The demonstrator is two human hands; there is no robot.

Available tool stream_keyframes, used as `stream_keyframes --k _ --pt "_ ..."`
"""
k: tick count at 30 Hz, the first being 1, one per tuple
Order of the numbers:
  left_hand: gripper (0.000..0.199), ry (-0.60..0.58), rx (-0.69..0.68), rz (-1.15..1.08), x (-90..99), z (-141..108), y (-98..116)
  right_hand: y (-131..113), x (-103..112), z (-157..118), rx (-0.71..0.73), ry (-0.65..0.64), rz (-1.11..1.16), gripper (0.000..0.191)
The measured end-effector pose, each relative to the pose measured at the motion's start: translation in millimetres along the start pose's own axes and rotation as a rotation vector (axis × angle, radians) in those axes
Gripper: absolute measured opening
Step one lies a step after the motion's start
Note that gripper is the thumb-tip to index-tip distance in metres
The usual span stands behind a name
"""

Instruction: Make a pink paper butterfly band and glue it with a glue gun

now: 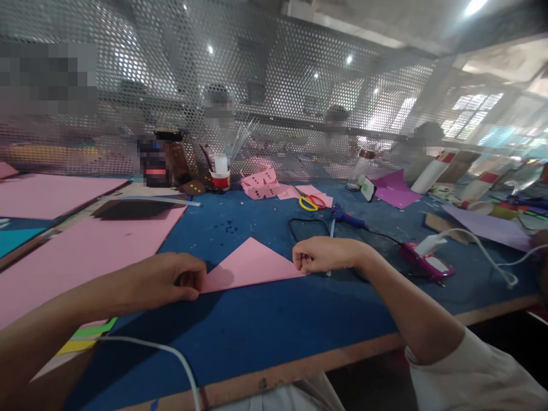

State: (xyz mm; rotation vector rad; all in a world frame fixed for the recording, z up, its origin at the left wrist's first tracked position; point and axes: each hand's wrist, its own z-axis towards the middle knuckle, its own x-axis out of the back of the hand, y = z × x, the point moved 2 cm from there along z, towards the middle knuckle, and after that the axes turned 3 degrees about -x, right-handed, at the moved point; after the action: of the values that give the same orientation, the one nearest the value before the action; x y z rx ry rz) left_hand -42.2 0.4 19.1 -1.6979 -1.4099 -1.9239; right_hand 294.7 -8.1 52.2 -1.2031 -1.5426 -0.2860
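Note:
A pink paper (252, 265), folded into a triangle, lies on the blue tabletop with its point facing away from me and its long edge towards me. At its left corner is my left hand (177, 278), thumb and fingers closed on the tip. My right hand (323, 255) has its fingers curled over the opposite corner, so that tip is hidden. Just beyond the right hand, a blue glue gun (347, 217) rests on the table with its cord running right.
Large pink sheets (107, 245) cover the left side. Scissors (311, 202), pink cut-outs (260, 184) and a cup (221, 178) of tools stand towards a perforated metal screen (274, 85). A magenta power strip (428, 262) lies right; a white cable (171, 349) crosses the front edge.

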Motion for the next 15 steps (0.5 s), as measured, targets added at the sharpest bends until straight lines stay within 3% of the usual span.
stream_keyframes --k 3,9,15 --pt "0.009 -0.036 -0.045 -0.019 -8.1 4.8 14.0 1.1 -0.5 0.4 -0.010 -0.007 0.006 0.014" --pt "0.016 0.153 -0.067 -0.042 -32.9 13.8 39.3 2.7 -0.7 0.4 -0.006 -0.010 0.016 0.013" --pt "0.026 0.243 -0.019 0.033 -41.6 18.6 44.2 5.1 -1.7 1.9 0.003 -0.005 0.013 0.013"
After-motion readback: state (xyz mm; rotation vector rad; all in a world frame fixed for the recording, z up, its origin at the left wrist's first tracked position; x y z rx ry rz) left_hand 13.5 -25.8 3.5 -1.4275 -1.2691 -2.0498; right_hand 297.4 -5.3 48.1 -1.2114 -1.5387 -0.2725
